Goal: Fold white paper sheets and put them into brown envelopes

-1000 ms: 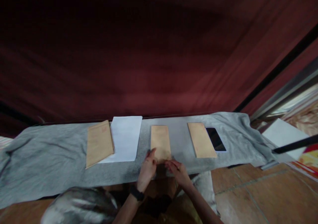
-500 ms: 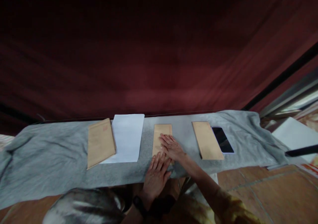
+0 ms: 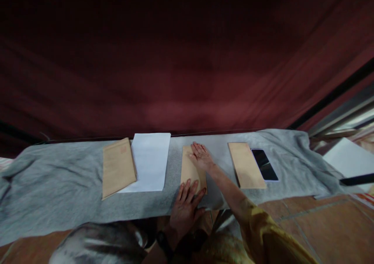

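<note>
A tan envelope (image 3: 190, 169) lies lengthwise in the middle of a grey cloth (image 3: 58, 186) spread over a long table. My left hand (image 3: 185, 207) rests flat with fingers spread on the envelope's near end. My right hand (image 3: 201, 157) lies flat, fingers stretched out, on its far end. Neither hand holds anything.
Another tan envelope (image 3: 117, 167) partly overlaps a white sheet (image 3: 149, 160) to the left. A third tan envelope (image 3: 246, 165) and a black phone (image 3: 264, 164) lie to the right. A dark red curtain (image 3: 175, 61) hangs behind. White paper (image 3: 347, 158) sits at far right.
My hands went from pinching the envelope's near end to lying flat on it. My right hand has slid up the envelope to its far end.
</note>
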The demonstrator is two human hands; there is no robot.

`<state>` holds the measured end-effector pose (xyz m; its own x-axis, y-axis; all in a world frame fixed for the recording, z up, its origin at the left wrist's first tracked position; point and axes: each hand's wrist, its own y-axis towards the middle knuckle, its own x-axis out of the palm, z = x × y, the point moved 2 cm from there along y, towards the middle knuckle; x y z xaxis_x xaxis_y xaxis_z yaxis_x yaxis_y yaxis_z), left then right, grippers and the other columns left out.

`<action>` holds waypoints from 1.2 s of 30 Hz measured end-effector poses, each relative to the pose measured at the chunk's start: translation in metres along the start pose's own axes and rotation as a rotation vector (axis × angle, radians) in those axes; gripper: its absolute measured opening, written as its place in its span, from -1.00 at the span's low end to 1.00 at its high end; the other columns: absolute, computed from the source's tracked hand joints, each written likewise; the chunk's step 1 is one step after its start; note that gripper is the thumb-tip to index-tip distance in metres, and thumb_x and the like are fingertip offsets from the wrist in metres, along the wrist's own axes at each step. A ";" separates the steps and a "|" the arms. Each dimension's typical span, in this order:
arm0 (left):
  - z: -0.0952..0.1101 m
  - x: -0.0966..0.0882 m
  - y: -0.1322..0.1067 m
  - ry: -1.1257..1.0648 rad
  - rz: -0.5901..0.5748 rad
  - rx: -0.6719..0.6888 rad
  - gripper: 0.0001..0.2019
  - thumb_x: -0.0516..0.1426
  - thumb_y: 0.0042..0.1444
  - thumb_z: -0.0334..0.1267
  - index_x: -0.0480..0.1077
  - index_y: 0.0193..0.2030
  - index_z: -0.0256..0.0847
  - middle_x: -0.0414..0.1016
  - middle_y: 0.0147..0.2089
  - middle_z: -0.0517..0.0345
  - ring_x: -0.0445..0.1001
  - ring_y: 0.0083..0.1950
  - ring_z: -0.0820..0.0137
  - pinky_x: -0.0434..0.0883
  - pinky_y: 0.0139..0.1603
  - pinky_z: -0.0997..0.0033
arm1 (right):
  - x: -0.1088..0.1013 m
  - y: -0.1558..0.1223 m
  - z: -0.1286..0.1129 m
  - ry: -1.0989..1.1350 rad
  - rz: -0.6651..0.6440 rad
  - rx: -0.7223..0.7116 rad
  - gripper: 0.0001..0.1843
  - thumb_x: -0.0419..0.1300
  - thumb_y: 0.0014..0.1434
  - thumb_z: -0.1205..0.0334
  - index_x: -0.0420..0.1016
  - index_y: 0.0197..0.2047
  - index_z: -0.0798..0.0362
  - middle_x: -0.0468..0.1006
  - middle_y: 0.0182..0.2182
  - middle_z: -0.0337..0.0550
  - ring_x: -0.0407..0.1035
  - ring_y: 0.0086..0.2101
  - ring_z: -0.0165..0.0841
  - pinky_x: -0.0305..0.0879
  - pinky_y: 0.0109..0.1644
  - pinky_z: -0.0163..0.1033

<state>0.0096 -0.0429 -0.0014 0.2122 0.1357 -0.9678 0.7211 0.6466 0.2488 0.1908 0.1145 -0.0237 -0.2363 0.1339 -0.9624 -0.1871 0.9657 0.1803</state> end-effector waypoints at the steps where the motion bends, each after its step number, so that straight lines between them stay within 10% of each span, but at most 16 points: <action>1: 0.000 0.000 0.000 -0.001 -0.002 0.004 -0.33 0.08 0.29 0.14 -0.02 0.49 0.22 -0.03 0.55 0.22 0.05 0.51 0.05 0.08 0.43 -0.06 | 0.000 -0.003 -0.001 -0.001 0.003 -0.003 -0.35 -0.16 0.47 0.00 0.03 0.48 0.17 0.08 0.43 0.05 0.00 0.40 -0.19 -0.14 0.48 0.05; 18: -0.002 -0.001 -0.003 -0.067 -0.031 0.025 -0.45 0.12 0.24 0.18 0.34 0.31 0.07 0.25 0.43 0.05 0.16 0.46 0.00 0.18 0.39 -0.15 | -0.022 -0.115 -0.032 0.076 -0.092 -0.299 -0.37 -0.06 0.47 0.09 -0.09 0.50 0.05 0.08 0.44 -0.05 -0.03 0.41 -0.29 -0.05 0.48 0.02; 25: -0.007 0.001 -0.012 -0.099 -0.045 0.133 -0.43 0.14 0.30 0.02 0.23 0.38 -0.09 0.26 0.43 0.07 0.18 0.46 0.14 0.22 0.42 -0.08 | -0.030 -0.139 -0.037 0.152 -0.134 -0.257 -0.42 -0.13 0.50 0.05 0.00 0.48 0.06 0.09 0.43 -0.08 -0.04 0.41 -0.31 -0.05 0.49 -0.02; 36: -0.009 -0.002 -0.002 -0.219 0.033 -0.051 -0.61 -0.07 0.40 -0.30 0.34 0.29 -0.20 0.43 0.31 0.04 0.39 0.33 0.33 0.35 0.37 0.12 | -0.038 -0.180 -0.045 0.090 -0.005 -0.313 -0.28 0.05 0.43 0.06 -0.12 0.51 0.10 0.12 0.42 0.01 0.03 0.39 -0.26 -0.02 0.48 0.01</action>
<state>0.0017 -0.0377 -0.0001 0.3770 -0.0056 -0.9262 0.6785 0.6823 0.2720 0.1904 -0.0747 -0.0106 -0.3155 0.0960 -0.9441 -0.4695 0.8488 0.2432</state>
